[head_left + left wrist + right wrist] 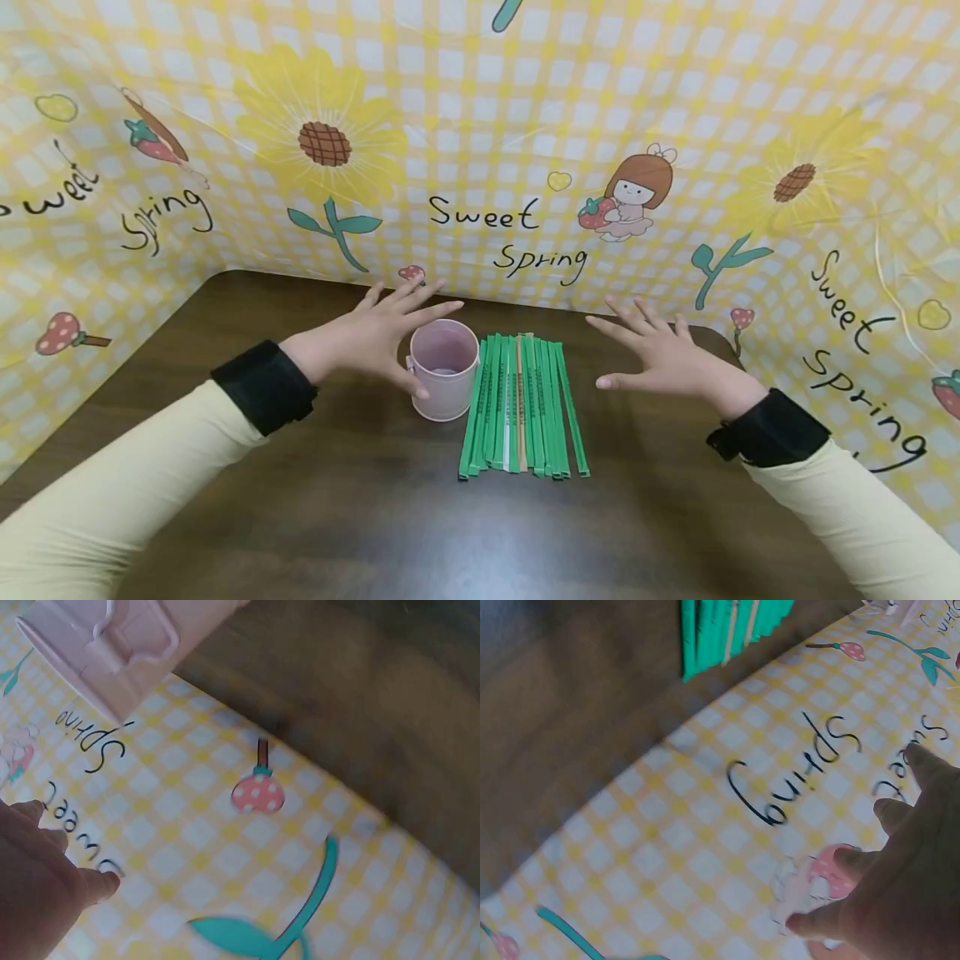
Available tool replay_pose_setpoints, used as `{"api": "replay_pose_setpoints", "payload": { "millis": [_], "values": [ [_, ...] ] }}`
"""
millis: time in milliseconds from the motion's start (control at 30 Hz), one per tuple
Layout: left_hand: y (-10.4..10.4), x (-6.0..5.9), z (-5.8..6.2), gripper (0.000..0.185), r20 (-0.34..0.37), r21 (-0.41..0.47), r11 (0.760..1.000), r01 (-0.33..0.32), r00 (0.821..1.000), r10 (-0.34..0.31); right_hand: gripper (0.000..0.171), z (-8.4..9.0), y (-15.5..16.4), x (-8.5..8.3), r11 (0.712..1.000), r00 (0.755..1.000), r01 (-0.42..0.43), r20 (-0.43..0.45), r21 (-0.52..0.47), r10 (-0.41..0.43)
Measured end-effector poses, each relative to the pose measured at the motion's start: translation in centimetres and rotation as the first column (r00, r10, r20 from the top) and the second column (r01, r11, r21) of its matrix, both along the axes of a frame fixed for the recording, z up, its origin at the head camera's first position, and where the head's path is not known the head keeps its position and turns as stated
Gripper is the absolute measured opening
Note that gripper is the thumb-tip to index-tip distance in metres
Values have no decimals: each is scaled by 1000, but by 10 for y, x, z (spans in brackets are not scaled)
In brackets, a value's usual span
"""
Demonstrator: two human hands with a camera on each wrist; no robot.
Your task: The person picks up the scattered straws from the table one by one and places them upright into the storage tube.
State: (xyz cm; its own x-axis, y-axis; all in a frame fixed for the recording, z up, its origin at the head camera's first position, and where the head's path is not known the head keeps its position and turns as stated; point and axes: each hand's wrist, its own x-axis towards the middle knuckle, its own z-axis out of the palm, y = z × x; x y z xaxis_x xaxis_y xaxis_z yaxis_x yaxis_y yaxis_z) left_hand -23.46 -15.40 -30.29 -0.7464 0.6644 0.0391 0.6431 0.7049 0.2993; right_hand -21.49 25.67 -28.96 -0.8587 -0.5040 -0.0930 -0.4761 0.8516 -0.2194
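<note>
A small pale pink bucket (444, 371) stands upright on the brown table, its folded handle (139, 637) visible in the left wrist view. Right beside it lies a row of long, thin green wrapped sticks (528, 408), like paper-wrapped straws, with a white and a brown one among them. My left hand (367, 333) hovers by the bucket with fingers spread; its thumb overlaps the bucket's side in the head view, and contact cannot be told. To the right of the sticks, my right hand (660, 354) is held in the air, fingers spread and holding nothing.
A yellow checked cloth (480, 150) with flowers and lettering hangs behind the table and along both sides. The dark wooden table (360, 508) reaches toward me. Both wrists wear black bands (266, 387).
</note>
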Motion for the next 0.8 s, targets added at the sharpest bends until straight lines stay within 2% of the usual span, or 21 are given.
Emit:
{"api": "replay_pose_setpoints", "payload": {
  "millis": [133,300,400,533,667,800],
  "values": [
    [-3,-8,-26,122,134,172,985,-25,991,2,89,-22,-3,-11,999,999,-3,54,-49,5],
    [-7,-15,-64,130,264,370,921,-122,964,22,84,-53,-8,-25,991,994,1,107,-131,13],
    [-8,-18,-75,132,318,457,871,-182,948,31,70,-70,-15,-34,986,994,35,110,-161,-17],
    [-3,-19,-87,125,362,524,815,-247,931,49,51,-89,-30,-44,970,985,145,122,-196,-123],
    [2,-17,-97,118,367,548,789,-278,928,72,41,-101,-46,-50,927,954,283,171,-247,-246],
    [7,-16,-105,111,385,592,757,-276,922,35,35,-108,-56,-55,885,914,388,230,-258,-334]
  ]
}}
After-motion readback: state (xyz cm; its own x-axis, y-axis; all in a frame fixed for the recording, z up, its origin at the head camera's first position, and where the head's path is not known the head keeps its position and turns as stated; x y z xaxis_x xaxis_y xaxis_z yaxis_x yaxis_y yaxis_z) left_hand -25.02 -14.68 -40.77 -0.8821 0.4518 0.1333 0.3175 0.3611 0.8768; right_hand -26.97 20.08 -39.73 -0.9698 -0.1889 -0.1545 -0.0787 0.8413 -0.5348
